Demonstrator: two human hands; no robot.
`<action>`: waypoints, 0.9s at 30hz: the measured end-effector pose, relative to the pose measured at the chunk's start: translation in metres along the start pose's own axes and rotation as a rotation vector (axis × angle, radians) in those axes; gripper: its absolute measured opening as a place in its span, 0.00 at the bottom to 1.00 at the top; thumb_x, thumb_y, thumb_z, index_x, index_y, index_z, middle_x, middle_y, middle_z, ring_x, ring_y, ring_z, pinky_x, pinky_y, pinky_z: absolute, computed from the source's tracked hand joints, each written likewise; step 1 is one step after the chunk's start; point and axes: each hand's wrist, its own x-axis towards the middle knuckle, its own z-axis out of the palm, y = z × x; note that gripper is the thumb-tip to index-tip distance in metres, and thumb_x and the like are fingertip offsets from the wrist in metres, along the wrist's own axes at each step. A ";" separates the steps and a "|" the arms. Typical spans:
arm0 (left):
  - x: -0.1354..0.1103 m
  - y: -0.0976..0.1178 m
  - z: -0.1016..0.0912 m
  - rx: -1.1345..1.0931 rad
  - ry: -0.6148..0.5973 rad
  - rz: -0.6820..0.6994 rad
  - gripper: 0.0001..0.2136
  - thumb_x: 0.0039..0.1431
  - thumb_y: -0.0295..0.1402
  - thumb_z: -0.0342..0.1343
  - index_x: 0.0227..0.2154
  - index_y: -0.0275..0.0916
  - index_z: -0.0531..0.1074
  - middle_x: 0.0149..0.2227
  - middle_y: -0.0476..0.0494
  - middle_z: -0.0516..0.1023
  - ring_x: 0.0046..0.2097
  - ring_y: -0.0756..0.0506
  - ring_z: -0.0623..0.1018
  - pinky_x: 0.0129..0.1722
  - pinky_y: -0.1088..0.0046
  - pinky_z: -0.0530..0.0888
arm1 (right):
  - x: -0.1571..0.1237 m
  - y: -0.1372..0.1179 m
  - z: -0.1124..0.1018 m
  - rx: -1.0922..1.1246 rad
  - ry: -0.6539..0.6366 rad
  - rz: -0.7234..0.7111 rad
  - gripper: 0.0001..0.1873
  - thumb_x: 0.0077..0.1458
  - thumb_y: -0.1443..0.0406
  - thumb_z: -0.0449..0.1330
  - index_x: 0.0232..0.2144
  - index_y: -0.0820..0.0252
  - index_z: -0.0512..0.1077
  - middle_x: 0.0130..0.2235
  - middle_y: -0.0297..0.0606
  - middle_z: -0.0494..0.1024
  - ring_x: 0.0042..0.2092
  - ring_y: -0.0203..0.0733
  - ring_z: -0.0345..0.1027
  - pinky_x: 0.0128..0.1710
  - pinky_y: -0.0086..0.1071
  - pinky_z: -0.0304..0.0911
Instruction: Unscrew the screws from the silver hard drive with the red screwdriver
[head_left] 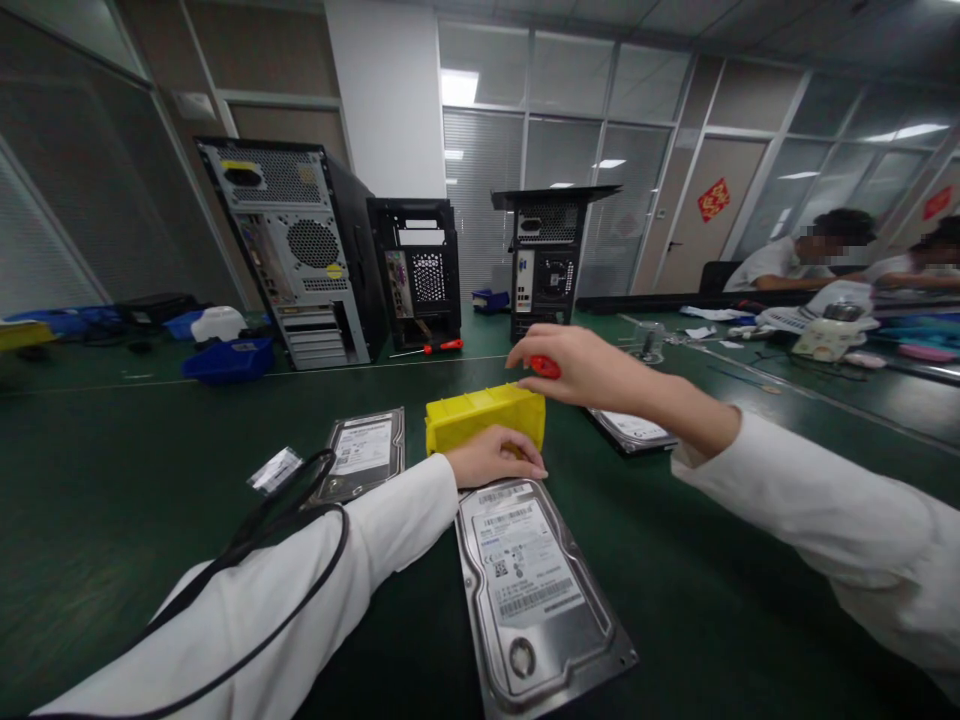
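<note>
A silver hard drive (529, 590) lies label up in front of me, angled on the green table. My left hand (491, 458) is at its far edge with the fingers curled and the fingertips close together. Whether anything small is between them is hidden. Just beyond that hand stands a yellow plastic bin (484, 412), partly covered by it. Above the bin's right end, my right hand (577, 365) is closed around a red-handled screwdriver (545, 367); its shaft cannot be made out.
Other hard drives lie left (364, 450) and right (634, 430). A small clear bag (276, 470) and a black cable (337, 540) are by my left arm. Computer cases (300, 250), another screwdriver (442, 347) and a blue bin (229, 360) stand farther back. People sit far right.
</note>
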 end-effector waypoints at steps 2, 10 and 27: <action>0.000 -0.001 0.000 -0.002 0.000 0.011 0.10 0.49 0.36 0.60 0.30 0.32 0.75 0.23 0.51 0.71 0.23 0.55 0.65 0.23 0.80 0.60 | 0.001 0.005 0.014 -0.074 -0.135 0.009 0.13 0.56 0.61 0.56 0.41 0.65 0.68 0.41 0.39 0.71 0.39 0.37 0.67 0.39 0.36 0.66; 0.002 -0.009 0.004 -0.038 0.032 0.067 0.11 0.48 0.36 0.61 0.30 0.32 0.74 0.25 0.49 0.73 0.25 0.53 0.69 0.26 0.79 0.64 | 0.003 0.010 0.010 -0.176 -0.347 0.016 0.15 0.58 0.61 0.53 0.45 0.65 0.67 0.44 0.41 0.71 0.43 0.39 0.68 0.42 0.38 0.66; -0.005 -0.005 0.006 -0.142 0.179 0.093 0.18 0.45 0.31 0.64 0.42 0.32 0.75 0.33 0.42 0.79 0.34 0.48 0.77 0.38 0.73 0.72 | 0.016 0.002 0.027 -0.396 -0.345 0.144 0.16 0.58 0.61 0.54 0.47 0.64 0.65 0.46 0.42 0.70 0.44 0.40 0.67 0.43 0.40 0.66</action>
